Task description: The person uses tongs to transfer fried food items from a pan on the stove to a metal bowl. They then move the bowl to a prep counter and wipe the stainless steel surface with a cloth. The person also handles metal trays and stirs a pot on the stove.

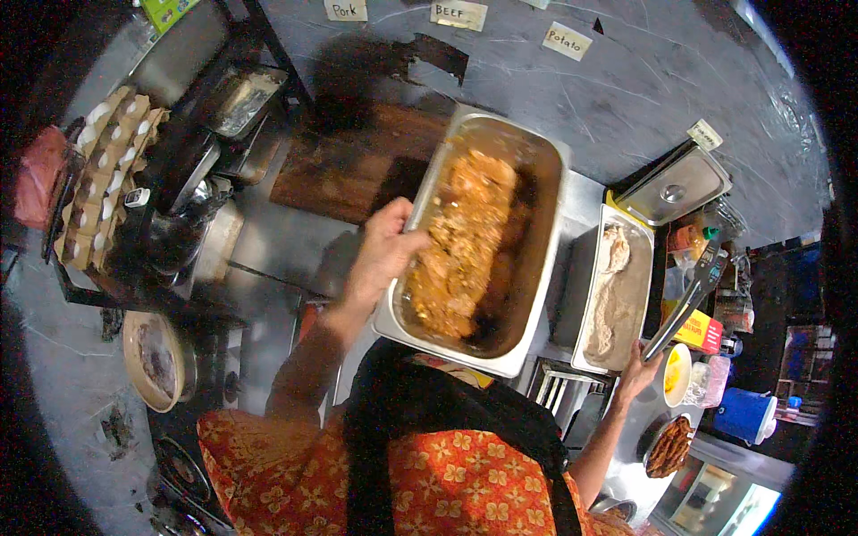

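Closest in, the black apron (371, 402) meets the near end of the deep steel pan (539, 210), which is tilted so that its mouth faces the wearer; the view does not settle whether its base touches anything. The left hand (386, 239) grips the left rim, thumb over the lip and fingers curled outside. Sauced meat (469, 241) fills the left and middle of the pan, leaving bare wall along the right. The right hand (635, 373) is curled round the lower end of the tongs (672, 329), beside the near right corner of a second pan (579, 295) holding pale paste; contact with that pan cannot be told. Between the two pans runs a narrow strip, the tightest room for moving; leftward, a wider stretch of steel counter (295, 241) reaches from its front edge to a dark wooden board (331, 179). The deep pan's long axis runs away from the body, its far end leaning slightly right and pointing toward the wall (643, 98). The second pan lies on a similar line, while the tongs slant farther right, away from the body. Beyond, a steel lid (675, 192) stands tilted near the wall, egg trays (116, 179) sit far left, and a blue cooler (742, 415) far right.
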A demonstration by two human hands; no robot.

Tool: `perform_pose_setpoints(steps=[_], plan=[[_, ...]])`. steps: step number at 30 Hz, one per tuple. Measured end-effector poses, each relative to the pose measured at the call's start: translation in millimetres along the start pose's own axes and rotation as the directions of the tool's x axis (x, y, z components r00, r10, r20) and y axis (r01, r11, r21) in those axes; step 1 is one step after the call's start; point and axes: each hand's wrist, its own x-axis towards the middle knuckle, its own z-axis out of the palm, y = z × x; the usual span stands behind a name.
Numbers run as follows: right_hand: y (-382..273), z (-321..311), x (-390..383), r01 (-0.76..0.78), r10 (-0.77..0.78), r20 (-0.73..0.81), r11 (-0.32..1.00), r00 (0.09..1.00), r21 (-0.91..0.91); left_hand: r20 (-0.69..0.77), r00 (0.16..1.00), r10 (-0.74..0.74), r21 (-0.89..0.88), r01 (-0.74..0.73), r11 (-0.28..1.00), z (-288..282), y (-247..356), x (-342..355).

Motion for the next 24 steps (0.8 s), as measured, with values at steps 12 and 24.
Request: perform_pose_setpoints(steps=[12,24], plan=[[29,8,8,0.057,-0.056,-0.008,0.997,0.998,0.061,-0.342,0.915,0.216,0.241,-0.137,0.961,-230,-26,41],[-4,8,8,-0.228,0.160,0.311,0.954,0.937,0.196,-0.195,0.980,-0.049,0.339,0.114,0.934,-186,12,17]])
